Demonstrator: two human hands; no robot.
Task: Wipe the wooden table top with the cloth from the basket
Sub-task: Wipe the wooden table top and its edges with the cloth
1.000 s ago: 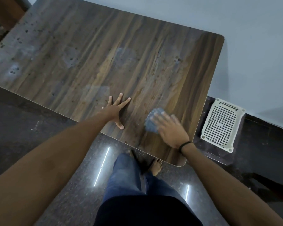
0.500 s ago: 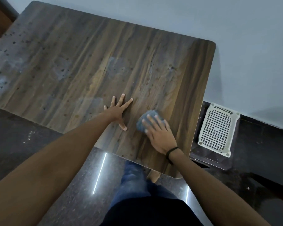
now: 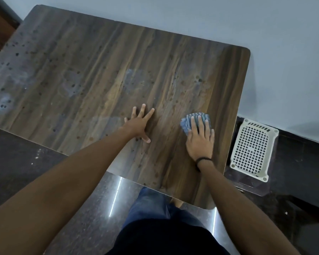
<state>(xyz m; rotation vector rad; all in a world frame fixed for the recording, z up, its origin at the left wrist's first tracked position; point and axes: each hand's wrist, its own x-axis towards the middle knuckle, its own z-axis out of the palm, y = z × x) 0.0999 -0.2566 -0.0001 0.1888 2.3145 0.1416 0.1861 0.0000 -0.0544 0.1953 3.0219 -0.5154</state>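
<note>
The left hand [image 3: 138, 126] lies palm down on the table [image 3: 92, 67]. Its fingers [image 3: 149, 115] are straight and spread wide, the thumb is out to the side, and it grips nothing.

The right hand [image 3: 201, 142] presses the cloth [image 3: 185, 124] flat onto the wood. Its fingers [image 3: 199, 124] are straight and close together on top of the cloth, not curled round it. The blue cloth is bunched under those fingers and shows past the fingertips and on the thumb side. It sits near the table's right edge, toward the near corner, well apart from the left hand.

Counted: one cloth, one table and one basket [image 3: 252, 150]. The basket is white, with a grid of holes, and stands on the dark floor [image 3: 22, 162] just beside the table's right edge, by the wall [image 3: 274, 52]. Both hands are in view, and one black band [image 3: 203, 159] circles the right wrist. Dark spots and pale smears dot the table top, thickest at the left.
</note>
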